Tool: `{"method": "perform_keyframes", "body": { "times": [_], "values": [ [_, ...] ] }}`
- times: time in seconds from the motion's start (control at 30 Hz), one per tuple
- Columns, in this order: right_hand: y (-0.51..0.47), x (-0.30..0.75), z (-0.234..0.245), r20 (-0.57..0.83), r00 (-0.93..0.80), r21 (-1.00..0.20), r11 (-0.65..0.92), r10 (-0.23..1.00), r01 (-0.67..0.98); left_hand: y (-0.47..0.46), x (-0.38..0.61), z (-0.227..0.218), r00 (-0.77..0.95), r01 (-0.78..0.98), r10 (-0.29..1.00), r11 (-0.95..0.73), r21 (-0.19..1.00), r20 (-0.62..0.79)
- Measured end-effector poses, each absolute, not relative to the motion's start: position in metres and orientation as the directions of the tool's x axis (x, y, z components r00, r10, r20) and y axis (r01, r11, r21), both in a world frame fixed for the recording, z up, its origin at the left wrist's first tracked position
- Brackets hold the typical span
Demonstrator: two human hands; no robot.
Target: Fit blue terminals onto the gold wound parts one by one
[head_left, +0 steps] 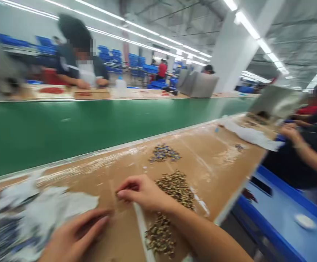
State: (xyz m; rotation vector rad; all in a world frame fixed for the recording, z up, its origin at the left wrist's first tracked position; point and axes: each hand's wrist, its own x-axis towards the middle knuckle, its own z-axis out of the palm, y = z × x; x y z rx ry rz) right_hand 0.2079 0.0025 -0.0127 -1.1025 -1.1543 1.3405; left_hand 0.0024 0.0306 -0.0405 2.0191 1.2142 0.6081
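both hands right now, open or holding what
Left hand: loosely curled; blurred, cannot tell if holding.
Right hand: pinched closed, seemingly on a tiny dark piece.

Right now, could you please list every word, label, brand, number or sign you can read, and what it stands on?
No text can be read anywhere.
Small brownish pieces: too small and blurred to show any marking.
White bottle: too blurred to tell whether it is labelled.
Blue bins at the back: too blurred to read.
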Motion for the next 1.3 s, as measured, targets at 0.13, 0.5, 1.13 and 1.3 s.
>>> {"method": "perform_keyframes", "body": {
  "times": [0.13,0.5,1.13,1.3],
  "values": [
    [-0.012,0.199,-0.011,-0.023,-0.193,-0.983,-0.058,0.981,-0.176,0.014,-0.004,-0.010,0.532,0.499,0.840,-0.206,0.842,-0.110],
    [-0.024,0.191,-0.017,-0.124,-0.225,-0.968,-0.168,0.966,-0.187,-0.003,0.002,-0.005,0.497,0.365,0.868,-0.193,0.911,-0.015],
    [-0.029,0.186,-0.025,0.091,-0.121,-0.960,0.119,0.989,0.252,-0.003,0.006,-0.008,0.546,0.521,0.835,-0.399,0.755,0.064],
    [-0.030,0.187,-0.025,0.096,-0.136,-0.949,0.132,0.986,0.285,-0.002,0.005,-0.014,0.548,0.559,0.829,-0.462,0.689,0.110]
  ]
}}
